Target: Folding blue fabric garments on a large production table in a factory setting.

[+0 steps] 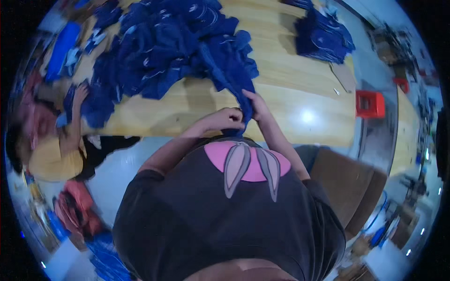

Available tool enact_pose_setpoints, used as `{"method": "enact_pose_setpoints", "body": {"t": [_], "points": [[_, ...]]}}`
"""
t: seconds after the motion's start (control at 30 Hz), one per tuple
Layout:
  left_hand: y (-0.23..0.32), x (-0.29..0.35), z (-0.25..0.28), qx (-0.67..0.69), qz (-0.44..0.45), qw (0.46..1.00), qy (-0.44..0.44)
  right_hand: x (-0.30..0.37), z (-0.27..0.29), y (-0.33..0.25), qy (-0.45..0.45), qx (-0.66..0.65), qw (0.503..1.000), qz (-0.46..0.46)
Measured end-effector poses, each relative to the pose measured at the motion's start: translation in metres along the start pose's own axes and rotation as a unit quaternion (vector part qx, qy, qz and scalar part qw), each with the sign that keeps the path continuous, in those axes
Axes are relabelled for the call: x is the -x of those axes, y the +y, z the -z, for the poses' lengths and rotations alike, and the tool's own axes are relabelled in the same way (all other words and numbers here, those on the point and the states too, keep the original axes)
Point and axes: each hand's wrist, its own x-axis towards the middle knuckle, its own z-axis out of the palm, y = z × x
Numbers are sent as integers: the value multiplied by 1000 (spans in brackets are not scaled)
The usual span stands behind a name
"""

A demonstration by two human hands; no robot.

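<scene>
A big heap of dark blue fabric pieces [164, 47] covers the far left half of a long wooden table [290, 79]. One piece of dark blue fabric [236, 79] trails from the heap to the near table edge. My left hand [228, 118] is curled into a fist around its lower end. My right hand [255, 105] pinches the same piece just beside and above the left hand. Both hands are close to my chest, over the table's edge.
Another person in a yellow top [49, 159] sits at the left, with a hand [79, 93] on the heap. A neat stack of blue fabric [323, 33] lies at the table's far right. A red stool [370, 104] and a brown box [349, 185] stand to my right.
</scene>
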Motion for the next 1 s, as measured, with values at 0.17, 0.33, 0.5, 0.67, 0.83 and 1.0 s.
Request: {"method": "enact_pose_setpoints", "body": {"t": [0.17,0.33,0.5,0.67,0.83,1.0], "points": [[-39,-31,32,574,5,797,188,44,-16,-62,-8,143,985,98],[24,-80,72,606,-51,689,395,107,12,-109,-181,355,915,63],[63,-97,51,544,4,742,393,150,85,-131,-192,264,942,80],[19,-91,56,580,-124,709,382,147,152,-152,7,222,967,121],[-42,-58,10,163,-179,771,589,84,250,-181,142,141,968,154],[-9,-69,-47,-124,-228,850,458,38,351,-191,429,751,373,337]]}}
